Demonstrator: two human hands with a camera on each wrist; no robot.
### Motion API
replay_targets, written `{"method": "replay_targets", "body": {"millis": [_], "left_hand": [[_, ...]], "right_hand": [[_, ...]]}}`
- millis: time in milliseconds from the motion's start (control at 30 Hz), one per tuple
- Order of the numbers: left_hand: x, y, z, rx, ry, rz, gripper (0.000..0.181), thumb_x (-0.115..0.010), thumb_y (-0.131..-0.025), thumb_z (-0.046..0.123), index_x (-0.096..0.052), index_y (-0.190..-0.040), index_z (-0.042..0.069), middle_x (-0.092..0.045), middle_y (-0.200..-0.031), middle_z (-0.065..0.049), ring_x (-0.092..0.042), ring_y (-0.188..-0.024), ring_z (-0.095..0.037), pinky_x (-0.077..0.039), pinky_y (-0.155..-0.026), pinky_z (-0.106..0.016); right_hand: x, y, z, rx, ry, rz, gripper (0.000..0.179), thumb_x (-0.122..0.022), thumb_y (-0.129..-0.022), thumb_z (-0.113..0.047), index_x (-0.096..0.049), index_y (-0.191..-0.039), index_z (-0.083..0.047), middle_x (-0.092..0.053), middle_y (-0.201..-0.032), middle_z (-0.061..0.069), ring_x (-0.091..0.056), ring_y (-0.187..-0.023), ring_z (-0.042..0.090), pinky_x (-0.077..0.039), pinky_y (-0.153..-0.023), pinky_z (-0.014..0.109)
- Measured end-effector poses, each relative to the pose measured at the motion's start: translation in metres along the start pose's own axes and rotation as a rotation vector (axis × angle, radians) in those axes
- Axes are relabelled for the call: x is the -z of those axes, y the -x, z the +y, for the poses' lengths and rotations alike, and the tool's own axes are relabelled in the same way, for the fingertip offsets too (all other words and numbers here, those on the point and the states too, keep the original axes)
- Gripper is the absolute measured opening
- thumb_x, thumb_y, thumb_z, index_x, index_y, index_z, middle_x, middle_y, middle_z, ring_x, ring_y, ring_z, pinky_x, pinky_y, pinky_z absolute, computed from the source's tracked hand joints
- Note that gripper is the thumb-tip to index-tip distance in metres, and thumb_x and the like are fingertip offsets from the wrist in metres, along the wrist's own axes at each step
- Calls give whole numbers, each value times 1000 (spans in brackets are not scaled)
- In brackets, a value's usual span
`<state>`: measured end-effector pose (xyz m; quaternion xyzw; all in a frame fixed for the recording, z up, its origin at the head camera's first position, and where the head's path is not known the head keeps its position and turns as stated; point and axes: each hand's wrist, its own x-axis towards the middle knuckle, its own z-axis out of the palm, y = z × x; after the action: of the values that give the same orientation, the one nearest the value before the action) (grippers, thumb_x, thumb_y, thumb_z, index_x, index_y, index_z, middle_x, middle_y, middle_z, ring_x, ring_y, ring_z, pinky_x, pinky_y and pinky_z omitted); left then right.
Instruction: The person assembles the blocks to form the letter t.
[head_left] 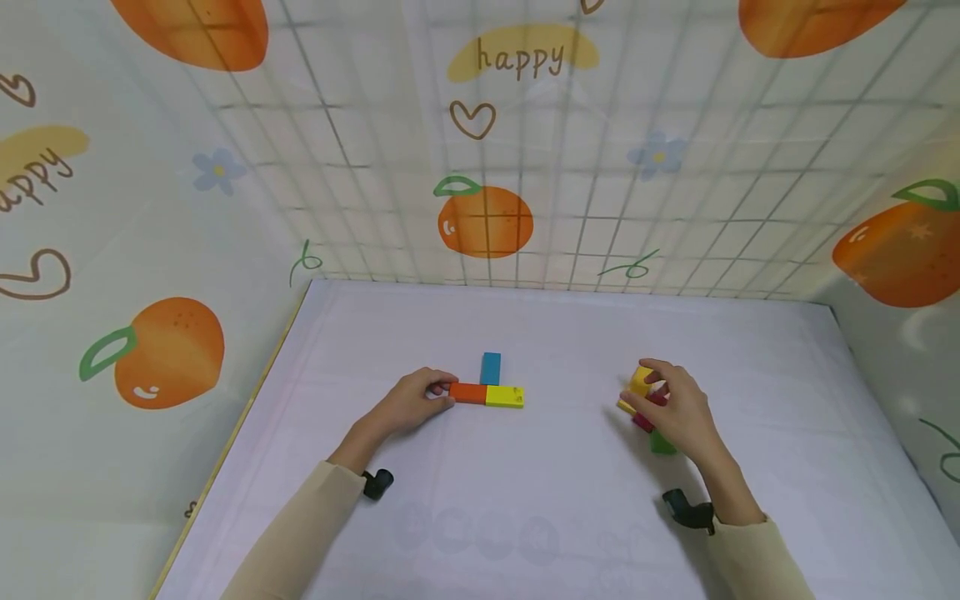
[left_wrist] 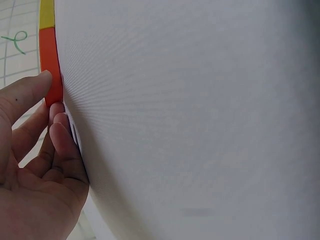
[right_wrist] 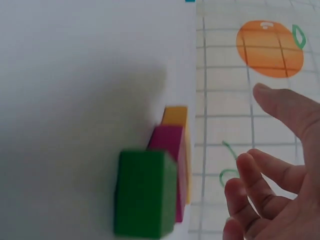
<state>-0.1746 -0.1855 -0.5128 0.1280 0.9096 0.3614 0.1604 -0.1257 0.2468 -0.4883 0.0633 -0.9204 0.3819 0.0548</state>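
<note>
An orange-red block (head_left: 468,393) lies flat, its right end against a yellow block (head_left: 504,397). Behind them a blue block (head_left: 491,368) stretches away from where the two meet. My left hand (head_left: 415,402) pinches the left end of the orange-red block between thumb (left_wrist: 40,87) and forefinger. Farther right, my right hand (head_left: 678,412) hovers over a green block (right_wrist: 142,195), a magenta block (right_wrist: 167,137) and a yellow-orange block (right_wrist: 176,115), which are close together. Its fingers are loosely bent, with nothing between them in the right wrist view. In the head view this hand partly hides those blocks.
A white cloth-covered table (head_left: 480,517) lies under everything, with a yellowish left edge (head_left: 232,433). A sheet printed with oranges (head_left: 487,221) hangs behind and at the sides. Small black cameras (head_left: 378,485) are worn at both wrists.
</note>
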Motion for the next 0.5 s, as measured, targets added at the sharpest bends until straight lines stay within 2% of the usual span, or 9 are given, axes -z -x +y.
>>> {"method": "replay_targets", "body": {"millis": [333, 500], "left_hand": [[-1, -1, -1, -3, 5, -1, 34, -73, -94, 20, -68, -128, 16, -60, -102, 4, -54, -95, -18, -47, -84, -33], [-1, -1, -1, -1, 9, -1, 34, -73, -94, 20, -69, -127, 17, -60, -102, 4, -54, -95, -19, -47, -83, -33]], "right_hand": [[6, -4, 20, -111, 42, -63, 77, -80, -86, -34, -44, -143, 2, -56, -116, 25, -54, -101, 41, -41, -80, 58], [4, -6, 28, -155, 50, -114, 86, -80, -85, -40, -38, -146, 4, -54, -119, 29, -52, -105, 43, -39, -82, 60]]}}
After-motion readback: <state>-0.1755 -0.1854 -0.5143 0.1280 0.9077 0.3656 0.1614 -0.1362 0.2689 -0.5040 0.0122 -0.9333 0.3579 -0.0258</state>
